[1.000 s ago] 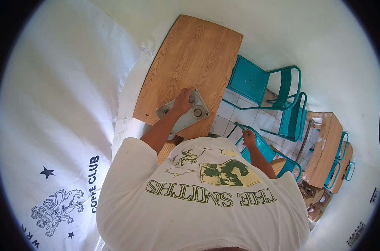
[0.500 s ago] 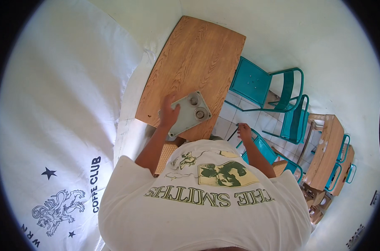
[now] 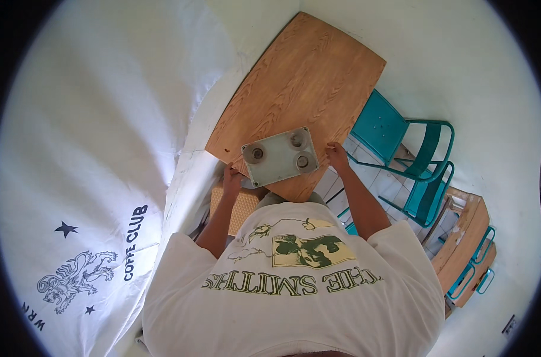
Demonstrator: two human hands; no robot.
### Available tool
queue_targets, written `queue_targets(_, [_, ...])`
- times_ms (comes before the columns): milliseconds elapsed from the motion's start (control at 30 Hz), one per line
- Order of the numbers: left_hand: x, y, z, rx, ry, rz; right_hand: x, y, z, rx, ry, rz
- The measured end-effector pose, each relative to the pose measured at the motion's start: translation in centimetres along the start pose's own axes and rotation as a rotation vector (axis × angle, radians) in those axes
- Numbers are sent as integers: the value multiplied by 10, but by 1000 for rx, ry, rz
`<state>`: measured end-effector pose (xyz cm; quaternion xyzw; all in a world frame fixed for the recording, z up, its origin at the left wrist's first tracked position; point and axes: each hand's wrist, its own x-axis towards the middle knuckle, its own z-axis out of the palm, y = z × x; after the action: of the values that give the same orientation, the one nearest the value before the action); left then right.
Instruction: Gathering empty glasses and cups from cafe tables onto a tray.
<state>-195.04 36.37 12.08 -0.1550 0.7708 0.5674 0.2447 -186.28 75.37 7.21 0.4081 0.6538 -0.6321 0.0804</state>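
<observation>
A grey-green tray (image 3: pixel 276 159) lies on the near end of a wooden table (image 3: pixel 306 77). It carries three small round cups: one on the left (image 3: pixel 257 154) and two on the right (image 3: pixel 296 140) (image 3: pixel 302 161). My left hand (image 3: pixel 231 177) curls over the table's near edge, just below the tray's left corner. My right hand (image 3: pixel 337 156) grips the table's right edge, close beside the tray's right side. Neither hand touches the tray. My white printed shirt hides my lap and the floor under me.
Two teal metal chairs (image 3: pixel 395 134) (image 3: pixel 428 196) stand right of the table. Another wooden table (image 3: pixel 464 238) with more teal chairs is at the lower right. A woven seat (image 3: pixel 242 205) shows below the table edge. A white printed cloth wall (image 3: pixel 92 178) fills the left.
My left hand has come off the tray and dropped to the table's near edge. My right hand has risen from beside my body to the table's right edge.
</observation>
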Motion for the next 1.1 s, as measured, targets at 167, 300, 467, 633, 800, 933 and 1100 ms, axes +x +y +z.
queue_targets(167, [5, -21, 7, 164, -13, -26, 14, -21, 32, -184, -168, -16])
queue_targets(300, [15, -22, 26, 351, -112, 156, 33, 0, 38, -233, -189, -92])
queue_targets(467, [13, -16, 32, 399, -25, 187, 27, -3, 49, -306, -200, -182])
queue_targets(633, [15, 4, 31, 464, -45, 155, 29, -1, 46, -360, -155, -229])
queue_targets(800, [21, -1, 27, 474, -59, 287, 22, -8, 44, -444, -125, -251])
queue_targets(933, [25, -1, 24, 513, -81, 297, 17, -7, 43, -454, -97, -253])
queue_targets(1100, [23, 1, 24, 473, -90, 347, 7, -5, 38, -439, -83, -228])
